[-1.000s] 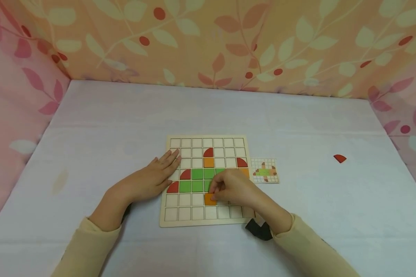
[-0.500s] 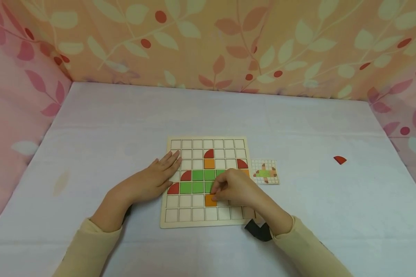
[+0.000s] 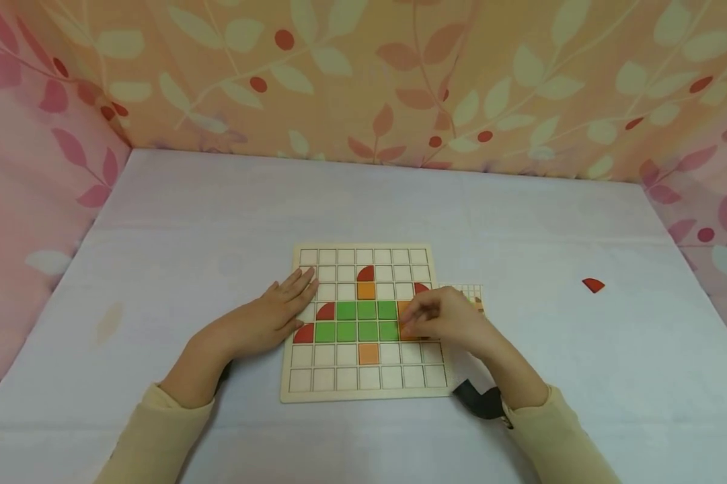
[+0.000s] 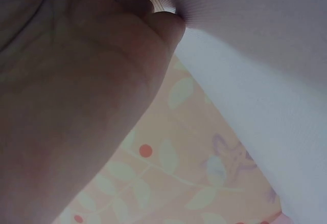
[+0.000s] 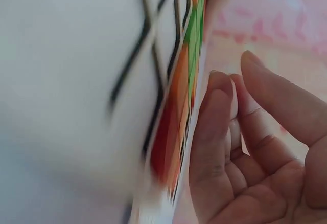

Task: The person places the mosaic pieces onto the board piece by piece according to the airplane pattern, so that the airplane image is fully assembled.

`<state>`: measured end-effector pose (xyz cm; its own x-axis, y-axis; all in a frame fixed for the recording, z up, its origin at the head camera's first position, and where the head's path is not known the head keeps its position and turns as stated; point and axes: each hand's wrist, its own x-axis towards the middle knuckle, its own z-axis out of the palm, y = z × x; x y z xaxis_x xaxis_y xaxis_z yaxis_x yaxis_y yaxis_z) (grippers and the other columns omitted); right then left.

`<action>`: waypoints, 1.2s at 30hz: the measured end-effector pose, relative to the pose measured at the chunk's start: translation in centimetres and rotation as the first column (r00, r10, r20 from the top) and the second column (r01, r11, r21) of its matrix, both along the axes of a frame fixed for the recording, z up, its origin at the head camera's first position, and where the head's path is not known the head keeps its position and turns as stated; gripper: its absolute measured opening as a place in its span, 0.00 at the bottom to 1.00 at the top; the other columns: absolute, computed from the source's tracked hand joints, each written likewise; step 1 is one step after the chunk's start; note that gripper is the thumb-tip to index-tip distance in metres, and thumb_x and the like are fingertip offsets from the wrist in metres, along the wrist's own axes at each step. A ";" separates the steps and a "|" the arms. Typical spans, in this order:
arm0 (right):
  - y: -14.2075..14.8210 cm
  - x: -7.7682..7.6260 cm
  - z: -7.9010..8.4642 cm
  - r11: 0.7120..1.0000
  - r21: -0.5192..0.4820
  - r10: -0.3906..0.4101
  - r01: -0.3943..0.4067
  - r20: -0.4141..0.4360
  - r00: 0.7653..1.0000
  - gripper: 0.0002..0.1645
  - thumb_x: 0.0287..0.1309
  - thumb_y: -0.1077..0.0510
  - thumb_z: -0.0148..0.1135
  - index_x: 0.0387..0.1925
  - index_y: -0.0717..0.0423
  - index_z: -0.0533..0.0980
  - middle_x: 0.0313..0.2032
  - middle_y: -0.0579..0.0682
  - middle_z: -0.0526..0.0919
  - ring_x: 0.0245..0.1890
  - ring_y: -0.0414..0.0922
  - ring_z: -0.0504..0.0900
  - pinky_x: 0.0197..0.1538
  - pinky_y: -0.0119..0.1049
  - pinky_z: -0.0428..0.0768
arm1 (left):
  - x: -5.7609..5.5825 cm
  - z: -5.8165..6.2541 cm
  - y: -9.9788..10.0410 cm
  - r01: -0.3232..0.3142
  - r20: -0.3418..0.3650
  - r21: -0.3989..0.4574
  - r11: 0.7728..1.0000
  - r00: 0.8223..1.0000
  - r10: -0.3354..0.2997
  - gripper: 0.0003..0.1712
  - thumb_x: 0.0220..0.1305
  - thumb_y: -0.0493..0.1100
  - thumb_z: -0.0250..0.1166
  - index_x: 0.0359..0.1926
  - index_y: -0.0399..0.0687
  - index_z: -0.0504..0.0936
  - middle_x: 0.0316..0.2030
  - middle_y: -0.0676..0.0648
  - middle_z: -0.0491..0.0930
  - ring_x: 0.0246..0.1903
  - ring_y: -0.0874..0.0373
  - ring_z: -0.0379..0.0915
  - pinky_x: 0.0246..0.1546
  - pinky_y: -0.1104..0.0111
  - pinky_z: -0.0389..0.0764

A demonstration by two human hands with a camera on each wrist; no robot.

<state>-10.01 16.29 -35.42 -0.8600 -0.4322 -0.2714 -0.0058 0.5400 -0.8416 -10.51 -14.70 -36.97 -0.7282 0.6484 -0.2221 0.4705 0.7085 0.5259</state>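
Observation:
A pale wooden grid board (image 3: pixel 363 397) lies on the table, bearing green square tiles (image 3: pixel 366 320), orange tiles and red quarter-circle tiles (image 3: pixel 303 333). A single orange square tile (image 3: pixel 369 354) sits in a cell below the green block. My left hand (image 3: pixel 269 309) rests with fingers outstretched on the board's left edge. Over the board's right side is my right hand (image 3: pixel 448 319), its fingers loosely bent and holding nothing visible. In the right wrist view its thumb (image 5: pixel 281 96) stands apart from the fingers. The right hand partly covers orange tiles (image 3: pixel 406 329) and a red tile (image 3: pixel 422 288).
A small printed pattern card (image 3: pixel 475 293) lies beside the board's right edge, partly hidden by the right hand. Farther right on the white tablecloth (image 3: pixel 581 356) is a loose red quarter-circle tile (image 3: pixel 594 286). Floral curtains (image 3: pixel 363 81) stand behind and at both sides.
My right hand has left the lower orange tile and moved up and to the right. That tile stays in its cell. The left hand keeps its place on the board.

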 end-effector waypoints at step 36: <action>22.0 -2.4 0.4 0.836 -0.161 -0.527 0.524 0.025 0.849 0.07 0.56 0.65 0.65 0.33 0.52 0.85 0.29 0.39 0.85 0.31 0.32 0.83 0.37 0.22 0.79 | 0.6 -0.3 -0.5 -0.035 0.003 -0.001 0.999 0.999 0.035 0.34 0.71 0.39 0.51 0.72 0.37 0.49 0.73 0.39 0.37 0.72 0.44 0.30 0.67 0.47 0.46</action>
<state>-12.45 38.32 -35.00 -0.9742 0.0514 -0.2199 0.2245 0.3281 -0.9176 -9.88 -15.17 -37.29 -0.7497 0.6224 -0.2249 0.4437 0.7248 0.5271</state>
